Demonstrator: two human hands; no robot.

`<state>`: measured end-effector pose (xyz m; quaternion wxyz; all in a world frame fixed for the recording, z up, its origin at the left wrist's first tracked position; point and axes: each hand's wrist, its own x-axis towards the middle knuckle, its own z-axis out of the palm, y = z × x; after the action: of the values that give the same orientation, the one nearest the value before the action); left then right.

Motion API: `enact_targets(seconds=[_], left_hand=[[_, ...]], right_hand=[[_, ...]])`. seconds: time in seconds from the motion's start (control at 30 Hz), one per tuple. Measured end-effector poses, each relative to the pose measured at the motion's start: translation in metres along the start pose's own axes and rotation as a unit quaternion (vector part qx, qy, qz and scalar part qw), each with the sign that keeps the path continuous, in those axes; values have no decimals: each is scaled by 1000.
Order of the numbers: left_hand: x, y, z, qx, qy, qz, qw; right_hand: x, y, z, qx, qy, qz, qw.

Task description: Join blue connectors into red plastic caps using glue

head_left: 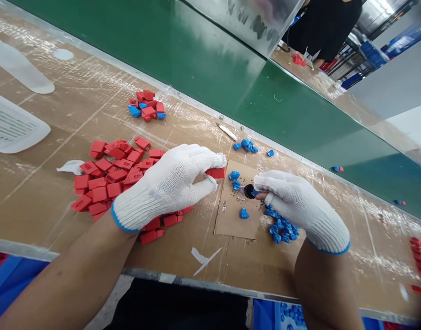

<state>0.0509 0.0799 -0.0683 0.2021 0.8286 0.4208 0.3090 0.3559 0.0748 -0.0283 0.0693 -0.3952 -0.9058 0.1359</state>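
At both edges of the cardboard sheet (231,224), I pinched.
Left, my left hand (176,188) closed on a red block (216,173); right, my right hand (296,201) on a blue piece (255,193). A bump might have tipped the dark cup (249,191) between.

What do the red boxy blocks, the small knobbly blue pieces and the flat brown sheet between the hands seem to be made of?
Red boxy blocks: probably moulded plastic, satin, judging by crisp edges and uniform colour.
Small knobbly blue pieces: likely plastic too, slightly shiny, evenly coloured, though rubber is possible.
Flat brown sheet: apparently cardboard, matte, with rough edges.
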Motion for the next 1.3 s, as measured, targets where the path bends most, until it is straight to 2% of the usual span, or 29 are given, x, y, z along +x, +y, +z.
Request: enact_targets(seconds=[0.33,0.43,0.5,0.6,0.7,0.8,0.87,1.03,1.17,1.3], left_hand=[[-1,-1,1,-6,-1,-9,1000],[-2,-2,0,-19,4,-6,1000],[-2,1,0,-41,12,-9,999],[-2,11,0,-134,34,-35,990],[-3,24,4,-241,33,-68,968],[-5,35,11,-294,17,-69,953],[-6,38,16,-317,10,-55,947],[-9,38,22,-339,0,-43,940],[-13,37,19,-375,-67,-25,924],[-15,37,17,-435,-98,-37,894]], right_hand=[[1,1,2,-9,-11,5,1000],[0,-1,-3,10,15,-10,1000],[-1,-4,-10,31,49,-15,998],[-2,-11,-16,68,140,-13,988],[-2,-23,-11,136,255,-11,957],[0,-37,1,228,315,-16,921],[4,-46,8,259,314,-18,913],[12,-59,13,218,282,-41,933],[16,-62,10,209,295,-72,929],[17,-63,10,203,312,-97,923]])
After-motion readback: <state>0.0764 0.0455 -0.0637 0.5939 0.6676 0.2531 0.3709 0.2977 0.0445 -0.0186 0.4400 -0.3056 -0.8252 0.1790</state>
